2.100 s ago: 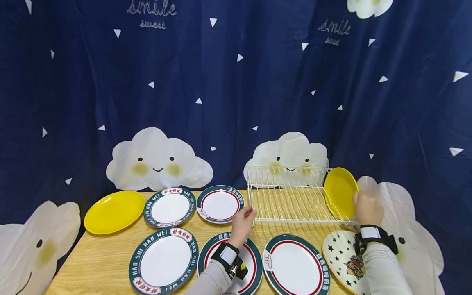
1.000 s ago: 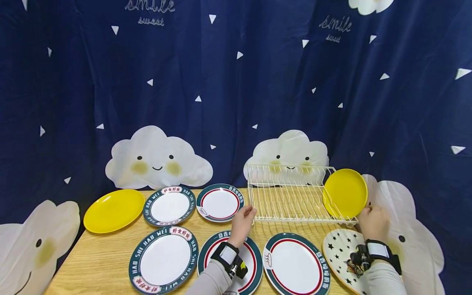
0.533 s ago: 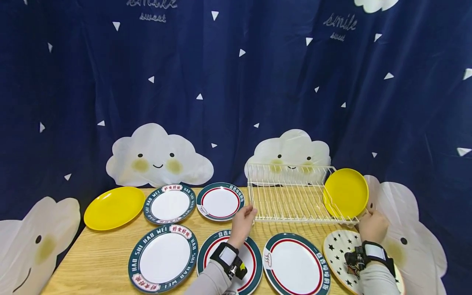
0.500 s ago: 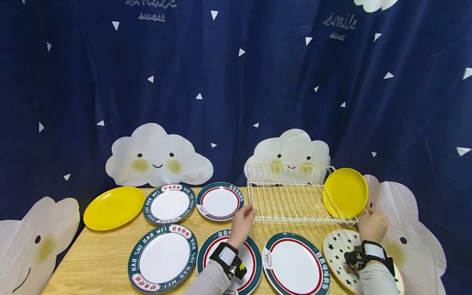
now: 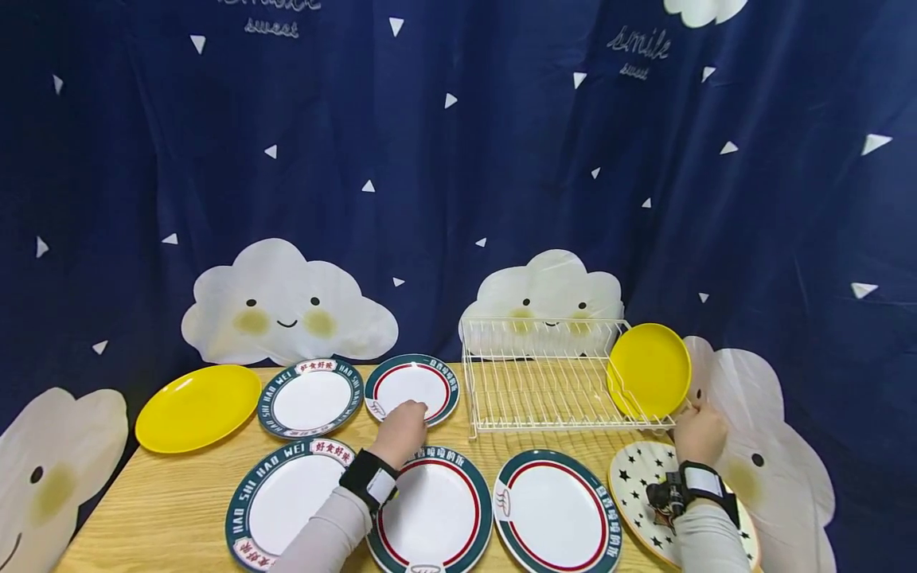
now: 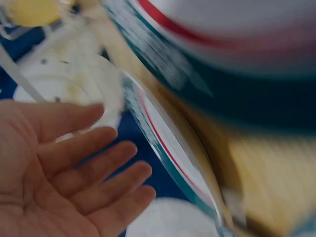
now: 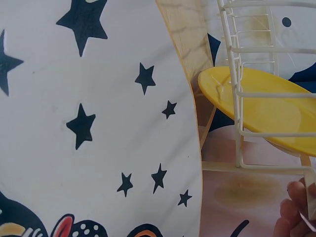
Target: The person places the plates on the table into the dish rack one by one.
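Note:
My left hand (image 5: 403, 434) is over the near edge of a small white plate (image 5: 411, 391) with a green rim and red ring. In the left wrist view its fingers are spread and relaxed, with nothing in them. The white wire dish rack (image 5: 544, 429) stands to its right. A yellow plate (image 5: 648, 370) leans upright in the rack's right end. My right hand (image 5: 700, 434) grips the rack's front right corner, its curled fingers (image 7: 297, 197) at the wire in the right wrist view. Below that hand lies a star-patterned plate (image 5: 634, 473).
Two green-rimmed plates with red rings, a nearer one (image 5: 432, 513) and one to its right (image 5: 559, 509), lie in front. Two with lettered rims, one behind (image 5: 311, 399) and one in front (image 5: 286, 501), are left, beside another yellow plate (image 5: 197, 410). A blue curtain (image 5: 430, 159) hangs behind.
My left hand has let go of the rack's left front corner and moved left to the small plate. My right hand has lowered from the yellow plate's rim to the rack's corner.

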`<move>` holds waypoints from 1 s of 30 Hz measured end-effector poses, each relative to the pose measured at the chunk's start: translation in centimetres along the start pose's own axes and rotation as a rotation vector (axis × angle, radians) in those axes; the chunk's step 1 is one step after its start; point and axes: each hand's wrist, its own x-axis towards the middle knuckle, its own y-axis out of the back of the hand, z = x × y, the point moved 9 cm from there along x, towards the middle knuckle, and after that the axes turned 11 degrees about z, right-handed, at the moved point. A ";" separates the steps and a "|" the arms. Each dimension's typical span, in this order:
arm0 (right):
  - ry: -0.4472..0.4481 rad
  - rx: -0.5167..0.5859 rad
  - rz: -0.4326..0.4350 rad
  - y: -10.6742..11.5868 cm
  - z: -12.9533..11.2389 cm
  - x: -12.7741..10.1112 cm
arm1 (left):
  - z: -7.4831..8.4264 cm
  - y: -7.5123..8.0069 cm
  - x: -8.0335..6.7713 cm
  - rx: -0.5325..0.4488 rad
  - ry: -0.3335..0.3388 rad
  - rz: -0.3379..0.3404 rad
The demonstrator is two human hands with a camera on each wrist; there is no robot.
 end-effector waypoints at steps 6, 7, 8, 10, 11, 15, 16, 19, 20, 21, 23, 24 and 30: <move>0.011 0.011 0.007 0.3 -0.2 -0.2 | -3.4 -0.7 -0.3 0.207 -0.125 -0.035; 0.008 0.011 0.006 0.2 -0.1 -0.3 | -3.7 -0.9 -0.4 0.228 -0.140 -0.032; 0.003 0.010 0.005 0.2 -0.1 -0.3 | -4.0 -1.0 -0.4 0.251 -0.149 -0.028; -0.005 0.007 -0.005 0.0 0.0 -0.4 | -4.5 -1.2 -0.5 0.289 -0.155 -0.021; -0.007 0.008 -0.006 0.0 0.0 -0.5 | -4.8 -1.3 -0.6 0.302 -0.149 -0.022; -0.018 0.010 -0.017 -0.5 0.1 -0.6 | -5.4 -2.1 -0.6 0.326 -0.132 -0.036; -0.018 0.012 -0.013 -0.6 0.1 -0.6 | -5.5 -2.3 -0.6 0.333 -0.133 -0.040; -0.030 0.013 -0.019 -0.7 0.2 -0.6 | -5.5 -2.7 -0.3 0.344 -0.142 -0.041; -0.034 0.013 -0.021 -0.7 0.2 -0.6 | -5.4 -2.8 -0.3 0.342 -0.149 -0.037; -0.038 0.010 -0.023 -0.6 0.3 -0.6 | -5.3 -2.8 -0.2 0.338 -0.156 -0.033; -0.045 0.008 -0.023 -0.3 0.3 -0.6 | -5.1 -2.8 -0.1 0.325 -0.169 -0.021; -0.046 0.007 -0.022 -0.2 0.2 -0.6 | -5.0 -2.8 -0.1 0.318 -0.174 -0.018; -0.040 0.006 -0.010 -0.1 0.4 -0.4 | -4.6 -2.6 -0.2 0.297 -0.197 0.002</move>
